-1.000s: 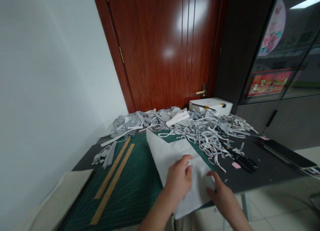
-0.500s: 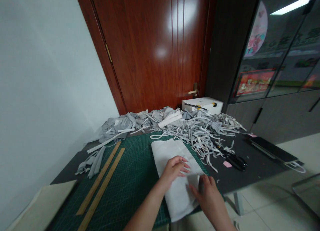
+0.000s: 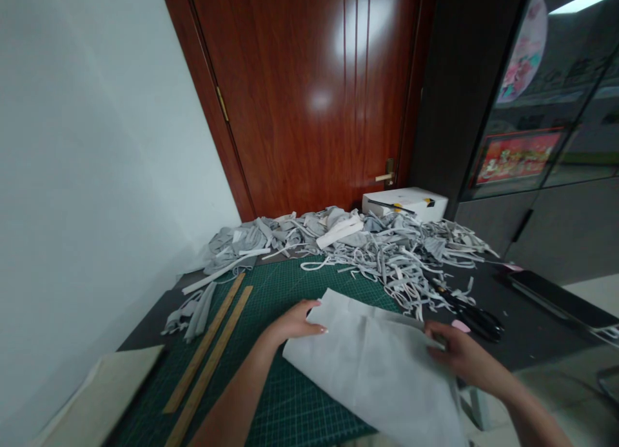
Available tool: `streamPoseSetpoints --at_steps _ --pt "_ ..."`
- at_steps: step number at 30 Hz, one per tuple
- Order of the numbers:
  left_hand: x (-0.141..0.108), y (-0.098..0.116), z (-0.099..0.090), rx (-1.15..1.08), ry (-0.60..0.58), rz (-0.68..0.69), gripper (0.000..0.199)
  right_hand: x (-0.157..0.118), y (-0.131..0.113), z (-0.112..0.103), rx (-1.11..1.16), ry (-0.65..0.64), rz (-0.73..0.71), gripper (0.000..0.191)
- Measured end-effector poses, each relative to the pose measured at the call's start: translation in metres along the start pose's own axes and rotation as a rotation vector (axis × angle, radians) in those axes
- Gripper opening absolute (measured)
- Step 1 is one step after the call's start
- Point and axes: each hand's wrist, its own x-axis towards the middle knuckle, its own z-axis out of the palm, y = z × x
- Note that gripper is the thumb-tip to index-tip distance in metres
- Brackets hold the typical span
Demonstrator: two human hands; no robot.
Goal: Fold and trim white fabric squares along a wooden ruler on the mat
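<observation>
A white piece of cloth [image 3: 372, 357] lies slanted over the front of the green cutting mat [image 3: 275, 273], its lower part hanging past the table edge. My left hand [image 3: 297, 321] rests at the cloth's upper left edge, thumb and fingers spread with a gap between them. At the upper right edge, my right hand [image 3: 452, 347] pinches the cloth and lifts that side a little; some of its fingers are blurred. Two wooden rulers [image 3: 213, 353] lie side by side on the mat, left of my left arm. Black-handled scissors [image 3: 476, 318] lie beyond my right hand.
Grey and white fabric strips [image 3: 387, 253] are heaped along the table's back. Behind them stands a white box [image 3: 406, 202] with a dark tool on top. A dark flat device [image 3: 561, 295] lies at the right, and beige fabric [image 3: 111, 389] at the front left.
The cloth has gone from a narrow folded strip to a wider, slanted sheet. My right hand has moved right with its edge; my left hand has shifted left. The view has turned slightly left.
</observation>
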Motion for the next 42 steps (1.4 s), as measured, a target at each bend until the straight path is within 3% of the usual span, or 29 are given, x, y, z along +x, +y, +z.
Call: streamPoseSetpoints --at_steps 5,13,19,24,28,32,37,42 --pt "0.035 -0.004 0.019 0.086 0.024 -0.038 0.062 0.015 0.038 0.008 -0.209 0.217 0.143 0.035" --pt "0.085 0.005 0.001 0.29 -0.113 0.092 0.049 0.0 0.047 0.029 -0.222 0.412 0.262 0.045" --pt "0.109 0.016 -0.006 0.406 -0.312 0.096 0.033 0.001 0.053 0.03 -0.223 0.418 0.262 0.045" --pt "0.109 0.012 -0.005 0.401 -0.395 0.081 0.018 0.003 0.055 0.029 -0.231 0.447 0.289 0.047" --pt "0.103 0.007 -0.003 0.298 -0.355 0.095 0.014 0.006 0.056 0.028 -0.231 0.424 0.311 0.049" --pt "0.096 0.003 -0.003 0.156 -0.302 0.06 0.027 0.008 0.062 0.025 -0.184 0.404 0.293 0.052" --pt "0.089 0.0 0.001 -0.062 -0.317 -0.046 0.039 0.008 0.065 0.027 -0.14 0.419 0.285 0.053" --pt "0.067 0.001 0.002 -0.336 -0.367 -0.132 0.041 0.002 0.06 0.034 -0.04 0.576 0.276 0.054"
